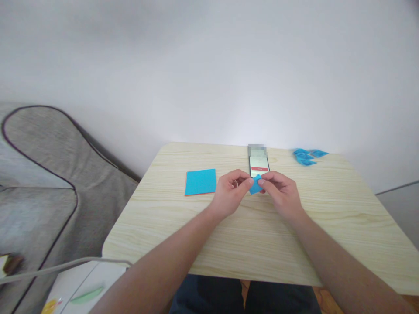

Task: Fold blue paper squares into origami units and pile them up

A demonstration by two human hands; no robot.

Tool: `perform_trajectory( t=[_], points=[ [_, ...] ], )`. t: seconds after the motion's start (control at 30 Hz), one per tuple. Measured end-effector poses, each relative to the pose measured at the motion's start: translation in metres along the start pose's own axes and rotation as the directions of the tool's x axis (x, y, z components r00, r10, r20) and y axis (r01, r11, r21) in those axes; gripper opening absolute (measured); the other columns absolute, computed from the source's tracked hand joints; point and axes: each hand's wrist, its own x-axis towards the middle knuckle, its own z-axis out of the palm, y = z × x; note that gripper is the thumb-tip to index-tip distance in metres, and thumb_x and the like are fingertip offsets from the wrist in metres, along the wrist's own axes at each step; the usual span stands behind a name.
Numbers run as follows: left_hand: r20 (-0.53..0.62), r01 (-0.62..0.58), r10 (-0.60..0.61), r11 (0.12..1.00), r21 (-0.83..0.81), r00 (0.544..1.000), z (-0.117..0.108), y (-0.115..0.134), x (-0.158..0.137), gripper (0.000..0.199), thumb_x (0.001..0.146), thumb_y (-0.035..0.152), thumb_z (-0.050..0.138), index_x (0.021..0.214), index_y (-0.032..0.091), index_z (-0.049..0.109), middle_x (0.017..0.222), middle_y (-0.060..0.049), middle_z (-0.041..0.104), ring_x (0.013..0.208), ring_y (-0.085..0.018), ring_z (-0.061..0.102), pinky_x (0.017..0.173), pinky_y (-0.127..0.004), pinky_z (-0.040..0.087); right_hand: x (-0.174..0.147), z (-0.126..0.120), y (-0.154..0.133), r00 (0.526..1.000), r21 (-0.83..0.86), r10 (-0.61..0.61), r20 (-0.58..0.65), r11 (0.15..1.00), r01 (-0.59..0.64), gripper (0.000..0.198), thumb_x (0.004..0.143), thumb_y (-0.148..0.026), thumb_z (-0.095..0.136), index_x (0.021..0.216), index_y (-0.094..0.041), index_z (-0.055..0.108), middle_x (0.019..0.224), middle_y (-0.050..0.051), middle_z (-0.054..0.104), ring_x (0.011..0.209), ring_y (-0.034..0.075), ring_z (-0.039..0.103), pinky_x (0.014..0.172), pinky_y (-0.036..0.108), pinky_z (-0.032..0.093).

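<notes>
A small folded piece of blue paper is held up above the wood-grain table, at the near end of the smartphone. It is pinched from both sides: its left edge is clamped between thumb and fingers of the left hand, its right edge likewise by the right hand. The blue body is exposed between the two thumbs, with a narrow tip showing above; how the fingers are set behind it cannot be told.

Very little weight is to be expected, with some stiffness where layers are doubled; the paper is probably easily creased or torn if pulled hard. It is best taken lightly by the layered edges, near the folds, so that the thin tip is not crushed.
</notes>
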Motion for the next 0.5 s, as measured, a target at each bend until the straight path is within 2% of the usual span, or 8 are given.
perform_trajectory(
  t=[0.2,0.5],
  points=[
    [0.001,-0.014,0.014,1.000,0.025,1.000,-0.0009,-0.0002,-0.0001,0.022,0.087,0.038,0.075,0.082,0.017,0.070,0.074,0.000,0.064,0.069,-0.012,0.052,0.065,-0.028,0.039,0.0010,-0.0018,0.0001,0.998,0.056,0.019,0.052,0.998,-0.021,0.016,0.085,-0.037,0.080,0.085,-0.022,0.074,0.078,0.001,0.071,0.069,0.016,0.064,0.065,0.030,0.054],
    [-0.048,-0.056,0.060,0.996,0.070,0.997,-0.0001,-0.0001,-0.0004,0.021,0.086,0.036,0.076,0.082,0.017,0.069,0.074,0.000,0.065,0.071,-0.013,0.054,0.067,-0.028,0.041,0.0029,-0.0032,0.0037,0.997,0.071,-0.015,0.078,0.997,0.009,0.015,0.085,-0.036,0.080,0.088,-0.023,0.075,0.081,0.002,0.073,0.070,0.016,0.066,0.066,0.030,0.055]
  ],
)
